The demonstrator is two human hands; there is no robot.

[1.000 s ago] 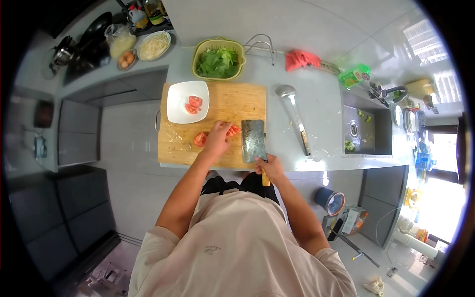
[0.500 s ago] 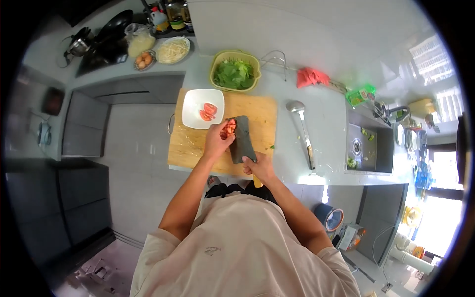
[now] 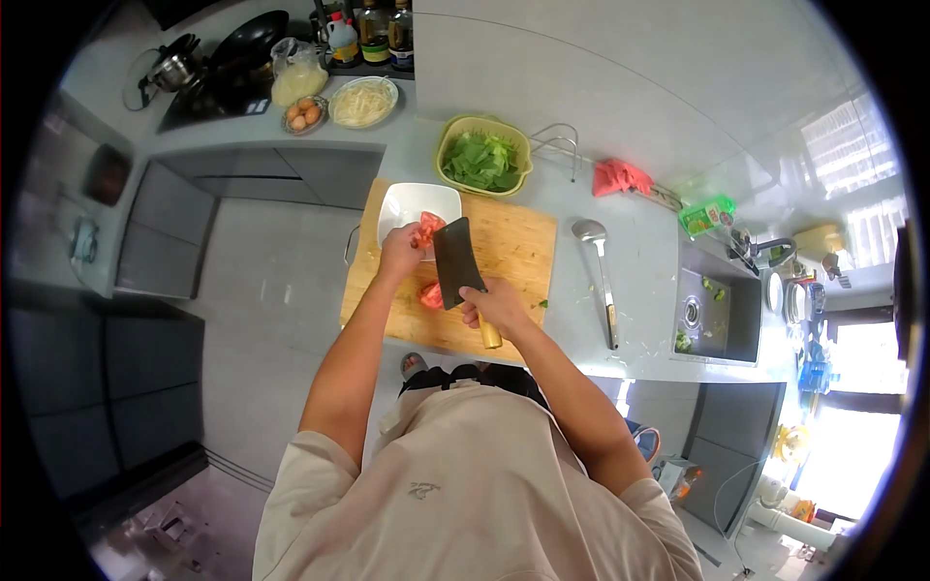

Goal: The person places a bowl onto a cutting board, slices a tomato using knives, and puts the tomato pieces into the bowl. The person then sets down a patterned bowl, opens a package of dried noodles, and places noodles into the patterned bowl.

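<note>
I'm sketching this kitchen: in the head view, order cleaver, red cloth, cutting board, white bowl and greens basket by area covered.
Largest to smallest:
1. Cutting board
2. White bowl and greens basket: too close to rank, bowl partly hidden
3. Cleaver
4. Red cloth

Single head-worn camera; wide view forward and down, past shirt to hands, counter.

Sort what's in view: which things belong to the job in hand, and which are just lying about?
In use:
cleaver, in the right hand
tomato pieces, some in the left hand
white bowl
cutting board

Apparently just lying about:
ladle
red cloth
eggs
basket of greens
</note>
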